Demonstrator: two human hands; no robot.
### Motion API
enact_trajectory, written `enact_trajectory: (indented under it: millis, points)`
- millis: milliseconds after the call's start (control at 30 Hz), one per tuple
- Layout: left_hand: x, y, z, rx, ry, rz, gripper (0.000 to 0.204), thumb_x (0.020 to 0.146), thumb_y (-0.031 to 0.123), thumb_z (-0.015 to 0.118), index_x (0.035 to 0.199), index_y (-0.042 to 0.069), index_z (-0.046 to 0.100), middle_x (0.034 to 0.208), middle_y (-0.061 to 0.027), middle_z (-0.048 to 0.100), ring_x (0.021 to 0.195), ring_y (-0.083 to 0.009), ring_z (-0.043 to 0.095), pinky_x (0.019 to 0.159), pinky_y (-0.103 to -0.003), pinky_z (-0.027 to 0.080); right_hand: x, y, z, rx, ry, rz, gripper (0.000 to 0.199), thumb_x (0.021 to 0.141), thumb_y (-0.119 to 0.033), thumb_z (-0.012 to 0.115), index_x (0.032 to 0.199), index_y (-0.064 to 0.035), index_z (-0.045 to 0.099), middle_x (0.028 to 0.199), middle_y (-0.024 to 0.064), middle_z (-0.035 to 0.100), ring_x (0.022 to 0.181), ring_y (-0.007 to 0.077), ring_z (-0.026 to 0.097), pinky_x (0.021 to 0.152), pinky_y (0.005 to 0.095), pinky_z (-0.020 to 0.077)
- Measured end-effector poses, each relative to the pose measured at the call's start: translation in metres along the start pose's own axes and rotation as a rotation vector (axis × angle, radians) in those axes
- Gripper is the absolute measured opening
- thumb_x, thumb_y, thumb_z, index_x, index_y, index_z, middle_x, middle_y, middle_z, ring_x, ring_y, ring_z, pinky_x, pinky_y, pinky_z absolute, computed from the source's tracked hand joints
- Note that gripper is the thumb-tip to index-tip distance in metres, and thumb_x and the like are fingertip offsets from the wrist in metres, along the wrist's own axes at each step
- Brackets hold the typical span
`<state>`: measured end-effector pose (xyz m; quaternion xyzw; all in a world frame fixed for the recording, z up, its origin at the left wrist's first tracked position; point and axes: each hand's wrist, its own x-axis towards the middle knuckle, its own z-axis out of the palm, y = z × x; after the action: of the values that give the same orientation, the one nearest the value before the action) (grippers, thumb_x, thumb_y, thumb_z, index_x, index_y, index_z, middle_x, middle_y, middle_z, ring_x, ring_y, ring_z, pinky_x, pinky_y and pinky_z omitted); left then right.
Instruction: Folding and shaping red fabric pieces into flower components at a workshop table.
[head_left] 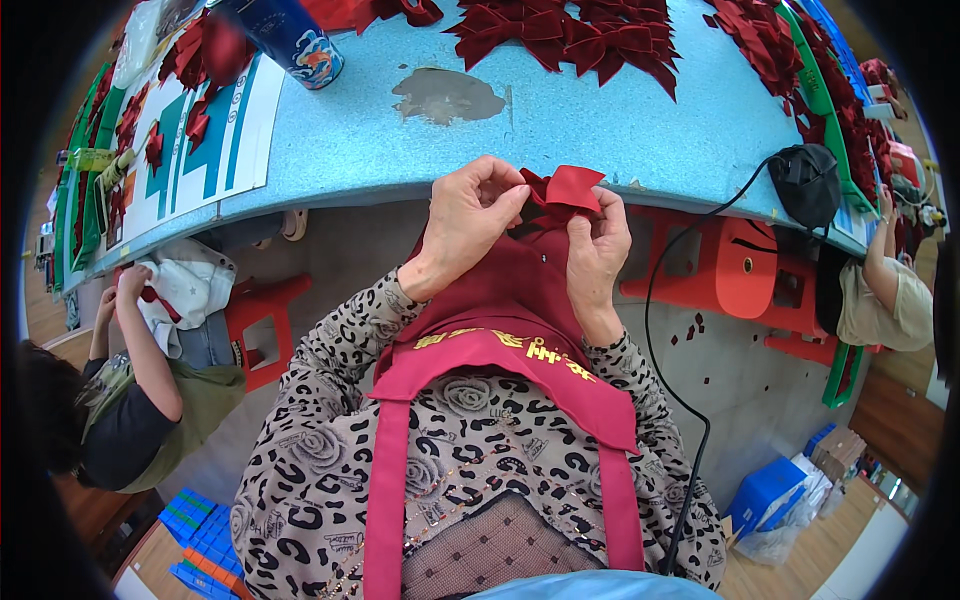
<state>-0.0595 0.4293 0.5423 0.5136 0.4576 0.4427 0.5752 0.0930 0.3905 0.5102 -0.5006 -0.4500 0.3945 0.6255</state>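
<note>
Between my two hands, just off the table's near edge, is a piece of red velvet ribbon [573,188], folded like part of a bow. My left hand [462,222] pinches the ribbon's darker left end between thumb and forefinger. Around its right side my right hand [598,248] is closed, thumb in front. The underside of the ribbon is hidden by the fingers. On the blue table [370,140] ahead lies a pile of dark red velvet bows [570,35].
A dark blue tumbler [290,40] stands at the far left, near a printed sheet [225,130] with loose bows. A black cable [655,300] runs past my right arm to a black pouch [805,185]. Red stools [715,270] stand under the table; people [150,390] sit on both sides.
</note>
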Motion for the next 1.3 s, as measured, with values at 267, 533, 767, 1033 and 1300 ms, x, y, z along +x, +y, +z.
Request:
enact_trajectory:
  millis: [267,533,767,1033,1300]
  points:
    - [0.002,-0.006,-0.002,0.006,-0.023,-0.048,0.007,0.081,0.004,0.062,0.080,-0.001,0.057,0.074,-0.0029,0.062,0.062,-0.0071,0.060,0.053,-0.021,0.048,-0.001,0.001,0.000,-0.115,0.008,-0.070,0.022,0.085,0.001,0.054,0.107,0.0017,0.051,0.098,0.0043,0.057,0.088,0.0094,0.055,0.079,0.0234,0.0457]
    - [-0.001,-0.006,0.003,0.274,0.114,0.340,0.011,0.075,-0.005,0.061,0.074,0.000,0.052,0.087,-0.0062,0.058,0.069,-0.0124,0.061,0.054,-0.024,0.050,0.001,0.001,0.005,-0.133,-0.013,-0.090,0.022,0.083,0.002,0.057,0.105,0.0014,0.051,0.098,0.0047,0.056,0.090,0.0108,0.055,0.081,0.0246,0.0467]
    - [0.002,-0.013,0.002,0.543,0.103,0.606,0.009,0.078,-0.007,0.060,0.080,0.000,0.055,0.096,-0.0082,0.057,0.067,-0.0092,0.058,0.056,-0.020,0.048,0.002,-0.005,0.002,-0.182,-0.018,-0.128,0.021,0.084,0.002,0.057,0.104,0.0013,0.051,0.098,0.0043,0.056,0.090,0.0104,0.055,0.080,0.0243,0.0464]
    - [0.001,-0.010,0.011,0.099,-0.033,0.169,0.010,0.080,-0.007,0.058,0.086,0.000,0.053,0.094,-0.0067,0.054,0.068,-0.0106,0.059,0.054,-0.022,0.048,0.007,-0.015,-0.007,-0.333,0.004,-0.242,0.024,0.079,0.002,0.061,0.101,-0.0003,0.052,0.095,0.0086,0.059,0.084,0.0155,0.057,0.076,0.0264,0.0469]
    - [0.004,-0.020,0.019,0.077,0.094,0.296,0.014,0.076,-0.009,0.059,0.084,-0.001,0.050,0.097,-0.0091,0.053,0.075,-0.0119,0.059,0.053,-0.024,0.050,0.019,-0.005,-0.013,-0.603,-0.087,-0.763,0.027,0.073,0.005,0.063,0.096,-0.0020,0.052,0.093,0.0140,0.062,0.080,0.0237,0.060,0.072,0.0299,0.0484]
